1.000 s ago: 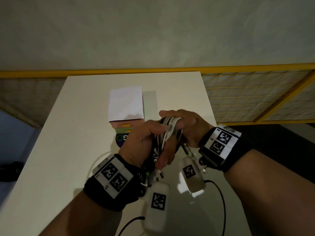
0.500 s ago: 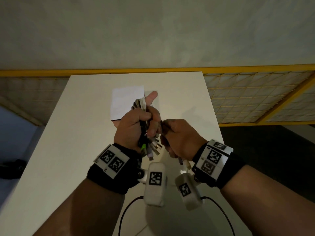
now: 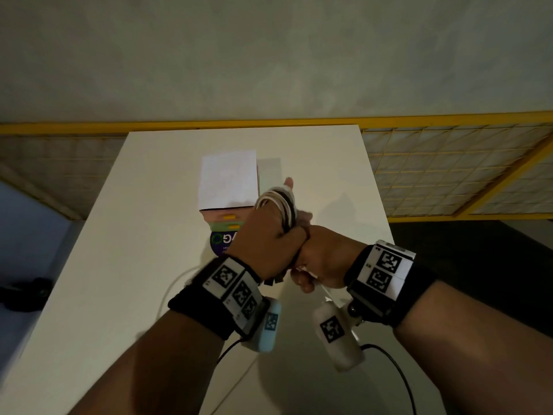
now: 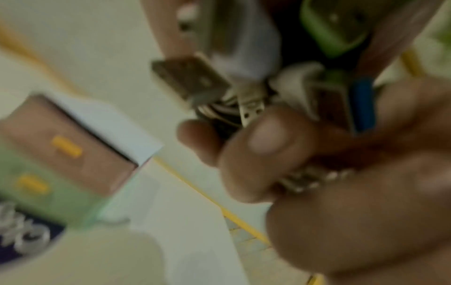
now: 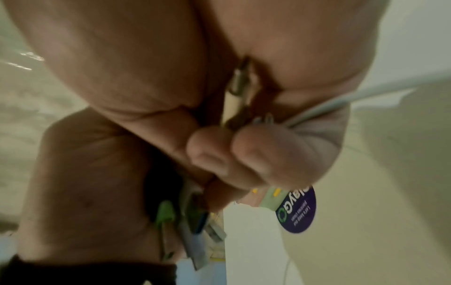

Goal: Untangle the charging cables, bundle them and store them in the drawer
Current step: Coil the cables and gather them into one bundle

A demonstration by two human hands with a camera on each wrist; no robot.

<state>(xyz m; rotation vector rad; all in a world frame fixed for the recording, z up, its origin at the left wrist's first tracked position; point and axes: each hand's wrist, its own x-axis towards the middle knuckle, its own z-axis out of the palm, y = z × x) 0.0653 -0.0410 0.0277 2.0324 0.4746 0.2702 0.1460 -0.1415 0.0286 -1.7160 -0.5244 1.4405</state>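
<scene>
Standing on white table [image 3: 125,265]: drawer box [image 3: 229,181].

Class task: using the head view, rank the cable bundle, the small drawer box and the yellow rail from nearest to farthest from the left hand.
1. cable bundle: gripped in the left hand.
2. small drawer box: just beyond, on the table.
3. yellow rail: past the table's far edge.

Black wristbands [image 3: 209,310] (checkered white tags)
</scene>
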